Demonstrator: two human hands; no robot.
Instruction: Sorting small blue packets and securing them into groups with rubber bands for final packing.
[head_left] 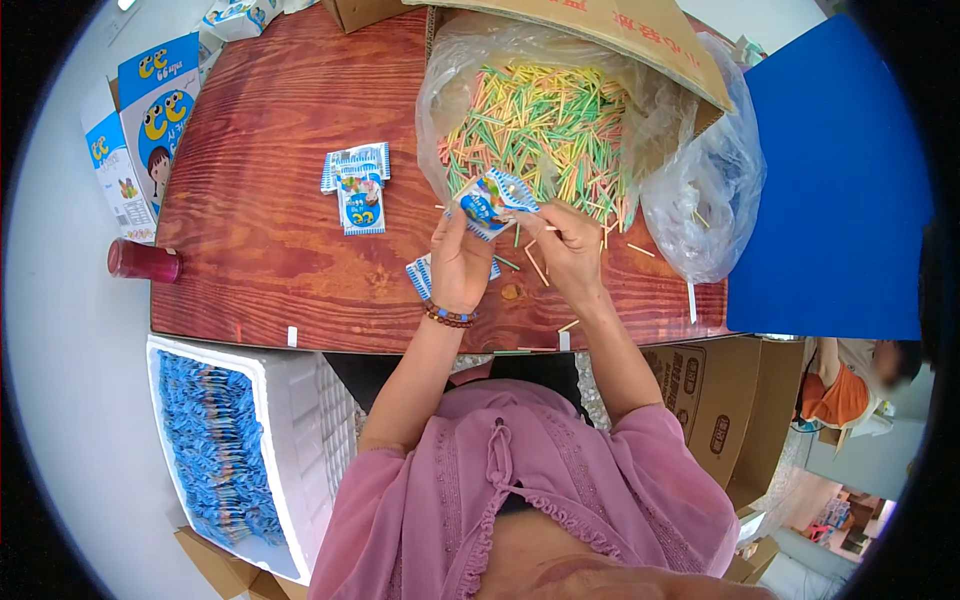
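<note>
Together both hands (pixel 515 250) pinch a blue packet (pixel 492 200) beside the stick-filled bag's (pixel 560 110) mouth.

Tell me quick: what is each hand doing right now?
Left hand: closed on a small blue and white packet.
Right hand: fingers pinched at the same packet's edge; thin sticks beside them.
</note>
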